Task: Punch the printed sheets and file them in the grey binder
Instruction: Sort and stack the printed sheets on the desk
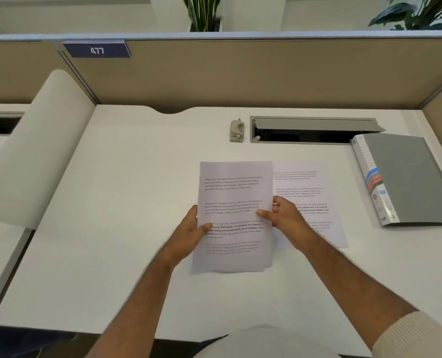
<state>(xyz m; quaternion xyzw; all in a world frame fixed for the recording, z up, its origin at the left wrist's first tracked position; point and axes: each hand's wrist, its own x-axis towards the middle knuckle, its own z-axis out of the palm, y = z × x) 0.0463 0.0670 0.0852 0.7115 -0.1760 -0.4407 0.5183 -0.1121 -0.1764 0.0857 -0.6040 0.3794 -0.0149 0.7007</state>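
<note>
A stack of printed sheets [234, 192] is held a little above the white desk [116, 208] at its middle. My left hand [188, 233] grips the stack's left edge and my right hand [284, 218] pinches its right edge. Another printed sheet [305, 187] lies flat on the desk just to the right, partly under my right hand. The grey binder [408, 177] lies closed at the right, spine toward me. A small grey hole punch [237, 131] stands at the back of the desk, beyond the sheets.
An open cable tray [312, 130] with a raised grey flap sits in the desk behind the sheets. A beige partition [240, 73] closes off the back and sides. A white curved panel [39, 151] borders the desk on the left.
</note>
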